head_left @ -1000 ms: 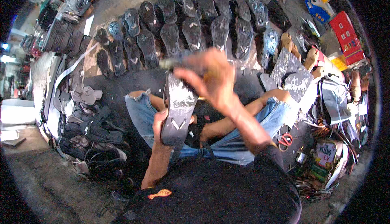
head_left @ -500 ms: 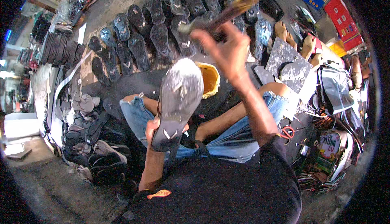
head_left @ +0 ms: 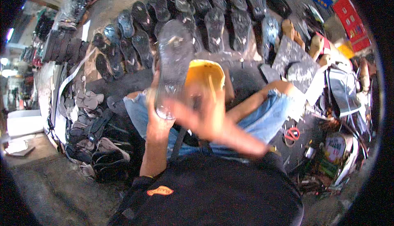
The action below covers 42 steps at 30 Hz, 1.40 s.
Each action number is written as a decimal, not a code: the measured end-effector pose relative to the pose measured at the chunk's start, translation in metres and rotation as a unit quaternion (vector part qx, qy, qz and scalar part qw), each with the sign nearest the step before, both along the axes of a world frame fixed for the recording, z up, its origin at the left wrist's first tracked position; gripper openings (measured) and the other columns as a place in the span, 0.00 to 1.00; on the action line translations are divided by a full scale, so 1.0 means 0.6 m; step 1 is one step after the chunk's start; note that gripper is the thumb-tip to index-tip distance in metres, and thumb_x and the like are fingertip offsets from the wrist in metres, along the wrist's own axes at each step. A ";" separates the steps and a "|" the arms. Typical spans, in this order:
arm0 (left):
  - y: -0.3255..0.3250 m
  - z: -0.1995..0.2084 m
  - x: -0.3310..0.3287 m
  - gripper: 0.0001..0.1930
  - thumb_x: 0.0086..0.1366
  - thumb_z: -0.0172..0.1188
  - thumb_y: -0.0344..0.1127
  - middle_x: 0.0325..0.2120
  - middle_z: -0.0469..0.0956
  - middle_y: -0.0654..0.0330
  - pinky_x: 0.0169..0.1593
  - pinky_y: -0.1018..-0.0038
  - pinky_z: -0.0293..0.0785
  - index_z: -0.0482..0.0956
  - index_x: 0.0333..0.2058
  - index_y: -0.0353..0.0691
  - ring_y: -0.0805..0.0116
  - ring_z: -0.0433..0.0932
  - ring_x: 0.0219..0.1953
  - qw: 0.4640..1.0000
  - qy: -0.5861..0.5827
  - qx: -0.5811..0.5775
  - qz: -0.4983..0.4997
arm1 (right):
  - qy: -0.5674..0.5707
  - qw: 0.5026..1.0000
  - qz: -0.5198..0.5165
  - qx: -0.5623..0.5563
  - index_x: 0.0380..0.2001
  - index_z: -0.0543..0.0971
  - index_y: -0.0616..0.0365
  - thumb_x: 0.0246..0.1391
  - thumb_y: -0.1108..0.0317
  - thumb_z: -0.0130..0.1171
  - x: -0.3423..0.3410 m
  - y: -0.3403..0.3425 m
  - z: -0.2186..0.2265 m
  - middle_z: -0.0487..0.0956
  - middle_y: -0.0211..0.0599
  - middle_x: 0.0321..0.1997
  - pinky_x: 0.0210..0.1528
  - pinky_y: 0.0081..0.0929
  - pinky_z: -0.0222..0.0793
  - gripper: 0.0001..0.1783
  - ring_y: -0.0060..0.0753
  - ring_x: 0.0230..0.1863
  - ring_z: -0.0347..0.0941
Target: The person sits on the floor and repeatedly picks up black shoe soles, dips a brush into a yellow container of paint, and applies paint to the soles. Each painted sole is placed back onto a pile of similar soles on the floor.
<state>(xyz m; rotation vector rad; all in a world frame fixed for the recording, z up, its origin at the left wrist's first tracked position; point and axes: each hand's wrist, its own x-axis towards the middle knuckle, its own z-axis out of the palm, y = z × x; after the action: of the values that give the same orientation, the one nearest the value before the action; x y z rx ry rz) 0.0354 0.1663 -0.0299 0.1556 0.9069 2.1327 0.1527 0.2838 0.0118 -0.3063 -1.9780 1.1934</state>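
A black, shiny sandal sole (head_left: 174, 58) stands tilted up in front of me, its toe end pointing away. My left hand (head_left: 158, 117) grips it around the heel end. My right hand (head_left: 205, 117) reaches across to the lower right side of the sole, badly smeared by motion; whether its fingers hold anything cannot be made out. Just behind that hand is a yellow container (head_left: 217, 72) with an open top. No hammer can be told clearly in the blur.
Rows of dark sandal soles (head_left: 215, 29) lie beyond my legs. Several shoes and straps (head_left: 108, 154) are heaped at left. On the right are grey sheet pieces (head_left: 291, 58), wooden shoe lasts (head_left: 288, 28), red-handled scissors (head_left: 292, 134) and a red box (head_left: 351, 23).
My right hand, raised with a hammer half a second ago, has come down beside the sole. The sole has shifted slightly away and turned in my left hand.
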 end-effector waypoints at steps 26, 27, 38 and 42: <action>0.030 0.052 -0.019 0.28 0.76 0.54 0.59 0.46 0.85 0.57 0.49 0.66 0.85 0.76 0.61 0.42 0.67 0.85 0.44 0.988 -0.070 -0.131 -0.030 | 0.052 0.987 0.144 0.041 0.27 0.83 0.51 0.52 0.64 0.75 0.019 -0.012 0.010 0.82 0.34 0.28 0.32 0.40 0.74 0.09 0.43 0.27 0.79; 0.006 0.041 -0.013 0.28 0.76 0.54 0.58 0.45 0.85 0.58 0.49 0.66 0.85 0.76 0.60 0.42 0.68 0.85 0.44 0.977 -0.090 -0.171 -0.088 | 0.018 0.996 0.085 0.022 0.28 0.84 0.53 0.52 0.64 0.75 0.011 0.017 0.015 0.84 0.36 0.29 0.33 0.38 0.76 0.09 0.40 0.28 0.81; -0.052 0.146 -0.456 0.23 0.77 0.55 0.42 0.60 0.79 0.57 0.57 0.71 0.77 0.76 0.64 0.38 0.68 0.79 0.58 0.908 0.319 -0.125 0.240 | -0.149 0.963 -0.208 -0.082 0.33 0.85 0.67 0.52 0.63 0.79 -0.028 0.244 -0.096 0.86 0.32 0.31 0.39 0.29 0.74 0.17 0.23 0.32 0.76; -0.135 0.016 -0.846 0.15 0.75 0.59 0.33 0.45 0.84 0.58 0.50 0.58 0.84 0.78 0.57 0.39 0.62 0.84 0.43 0.936 0.193 -0.158 0.248 | -0.254 0.933 -0.246 -0.062 0.38 0.87 0.68 0.57 0.64 0.74 -0.054 0.199 -0.113 0.84 0.31 0.31 0.35 0.24 0.70 0.15 0.19 0.31 0.73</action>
<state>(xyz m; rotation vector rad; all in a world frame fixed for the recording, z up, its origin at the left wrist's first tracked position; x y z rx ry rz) -0.4719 0.0851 -0.0204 0.2029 1.6532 2.4131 0.1203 0.4032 -0.0560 -1.2042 -2.0634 0.9663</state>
